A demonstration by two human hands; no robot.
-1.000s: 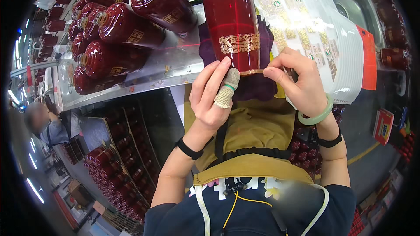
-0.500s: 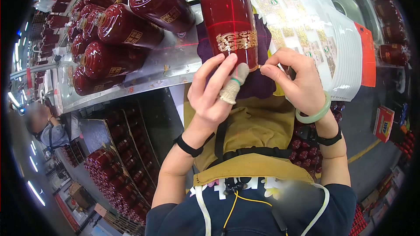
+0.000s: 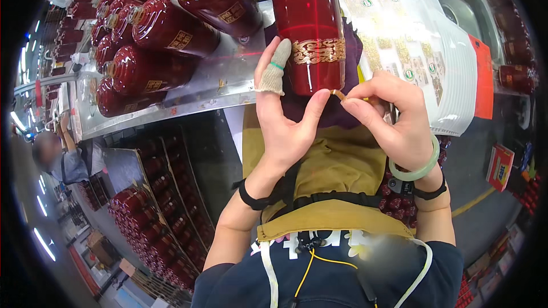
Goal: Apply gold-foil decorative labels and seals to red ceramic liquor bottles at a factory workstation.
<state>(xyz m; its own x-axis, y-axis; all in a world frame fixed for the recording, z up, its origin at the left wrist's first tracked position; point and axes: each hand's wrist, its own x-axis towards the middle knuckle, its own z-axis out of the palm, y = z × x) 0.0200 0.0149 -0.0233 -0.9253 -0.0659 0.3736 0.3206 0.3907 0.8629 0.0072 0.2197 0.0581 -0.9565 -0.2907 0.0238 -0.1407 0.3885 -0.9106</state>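
Note:
A large dark red glass bottle (image 3: 308, 14) with a gold patterned band lies in front of me on a dark purple cloth (image 3: 355, 51), its base toward me. My left hand (image 3: 287, 131) is spread at the bottle's lower left side. A knitted finger cover (image 3: 275, 68) with a green band sits on one of its fingers, and its thumb reaches to the bottle's base. Between finger and thumb, my right hand (image 3: 399, 117) pinches a thin gold-brown strip (image 3: 339, 96) at the lower right edge of the bottle. The strip's far end is beside my left thumb.
Several red bottles (image 3: 177, 25) lie at the left on the metal table (image 3: 234, 74). To the right are sheets of gold decals (image 3: 451, 40), a red-orange sheet (image 3: 483, 77) and a metal sink (image 3: 465, 0). Stacked bottles (image 3: 137, 222) stand lower left; a person (image 3: 71, 157) is farther off.
My left hand has shifted from the bottle's front to its left side and spread out. The strip in my right hand now sticks out from the bottle's base. The view has shifted slightly.

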